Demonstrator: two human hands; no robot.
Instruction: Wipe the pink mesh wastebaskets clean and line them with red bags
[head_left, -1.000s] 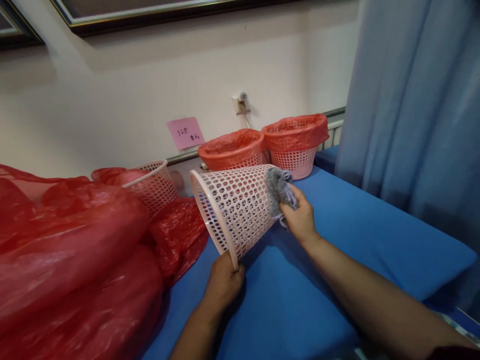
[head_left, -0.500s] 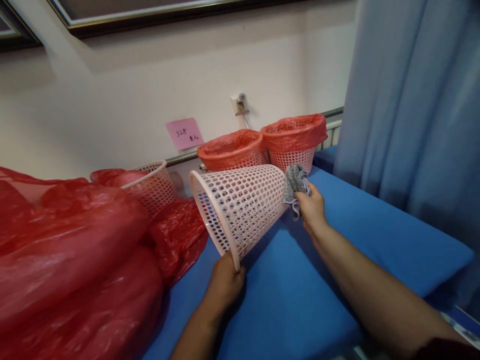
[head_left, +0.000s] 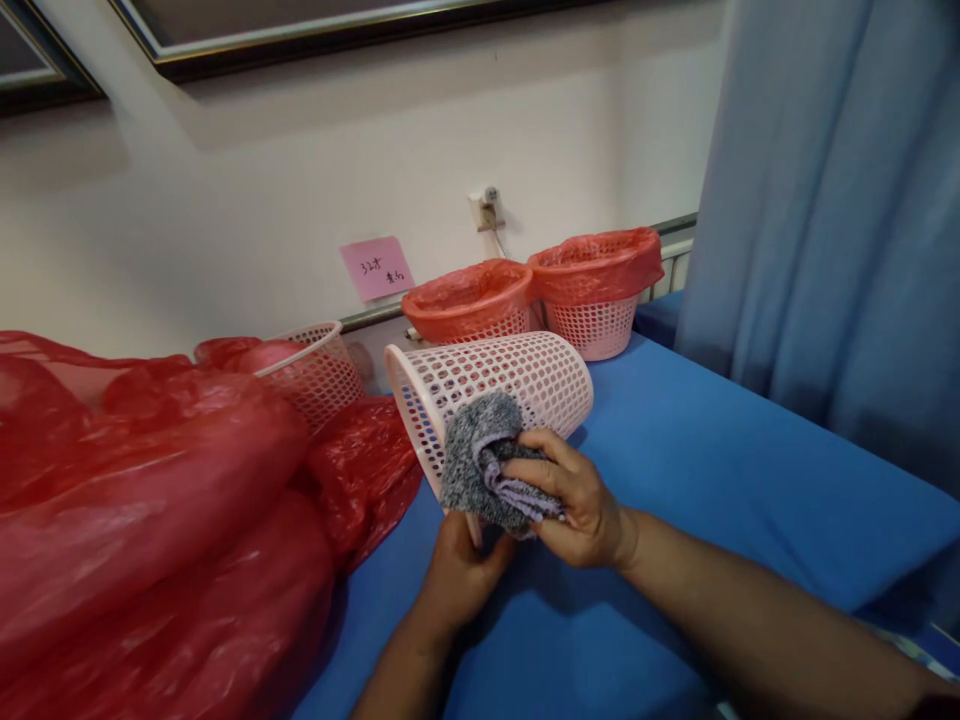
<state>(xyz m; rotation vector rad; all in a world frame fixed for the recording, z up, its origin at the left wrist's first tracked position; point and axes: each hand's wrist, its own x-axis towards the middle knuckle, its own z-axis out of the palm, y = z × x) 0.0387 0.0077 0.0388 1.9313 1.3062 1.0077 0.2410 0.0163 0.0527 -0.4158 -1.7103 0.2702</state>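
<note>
Pink perforated wastebasket (head_left: 551,378): tipped sideways, just beyond the left fingers (head_left: 455,537) gripping its rim; could twist if pushed harder than they hold.
Grey cloth (head_left: 478,460): bunched in right fingers (head_left: 544,474), against the wastebasket; may snag in the mesh.

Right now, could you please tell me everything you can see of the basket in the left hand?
The basket is pale pink, apparently plastic, with rows of holes, a solid rim and a narrower base. It is tipped sideways above the blue surface, its mouth toward picture left; whether it rests there is unclear. The left hand grips the rim's lower part, while the right hand holds a gray cloth against its side near the rim.
</note>
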